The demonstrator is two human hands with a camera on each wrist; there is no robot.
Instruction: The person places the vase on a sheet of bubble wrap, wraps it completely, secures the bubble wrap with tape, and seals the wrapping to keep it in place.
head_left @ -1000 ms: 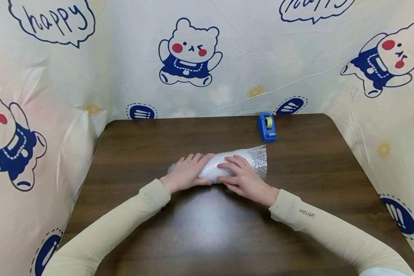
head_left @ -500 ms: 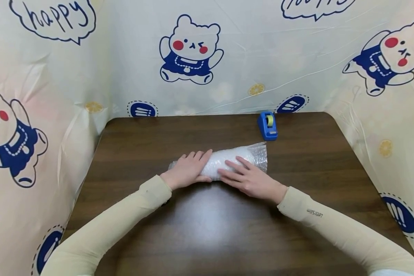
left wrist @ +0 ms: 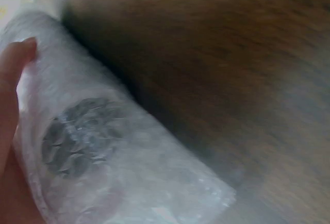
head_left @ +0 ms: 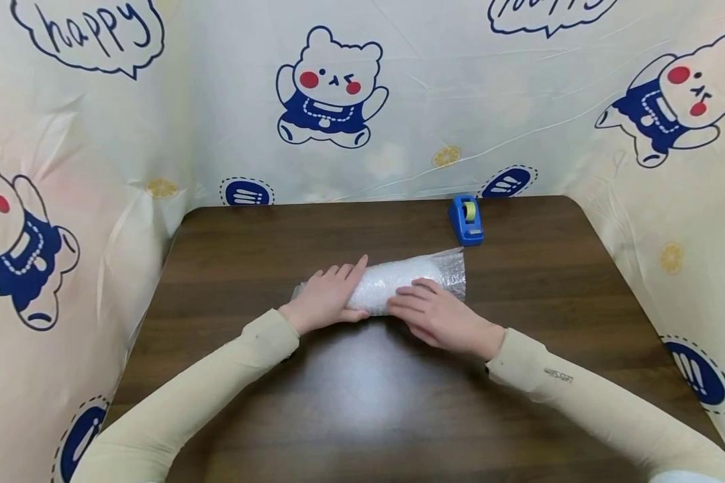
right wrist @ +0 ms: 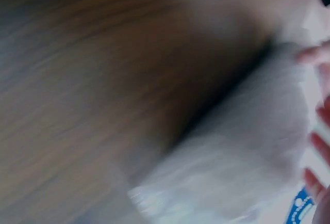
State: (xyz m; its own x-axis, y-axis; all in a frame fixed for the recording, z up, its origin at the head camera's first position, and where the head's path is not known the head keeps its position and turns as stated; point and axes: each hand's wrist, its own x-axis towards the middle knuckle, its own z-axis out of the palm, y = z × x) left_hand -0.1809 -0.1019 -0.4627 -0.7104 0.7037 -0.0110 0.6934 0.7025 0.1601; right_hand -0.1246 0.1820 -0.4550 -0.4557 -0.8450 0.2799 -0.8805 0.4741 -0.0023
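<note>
A cylindrical bundle in bubble wrap (head_left: 393, 283) lies across the middle of the table, with clear loose wrap sticking out at both ends. My left hand (head_left: 326, 296) grips its left part, thumb along the near side and fingers over the top. My right hand (head_left: 450, 318) touches the right part with its fingers held together and lightly bent. In the left wrist view a dark grey round patch (left wrist: 82, 137) shows through the wrap at the bundle's end. Blur covers the right wrist view, where fingertips show beside the wrapped bundle (right wrist: 242, 146).
A blue tape dispenser (head_left: 466, 223) with a yellowish roll stands near the back edge of the brown wooden table (head_left: 350, 416), right of the middle. Curtains (head_left: 229, 100) printed with bears enclose the back and both sides.
My right hand has shifted a little to the right, and its spread fingers have come together. My left hand stays on the bundle, its index finger reaching farther over. The bundle has hardly moved.
</note>
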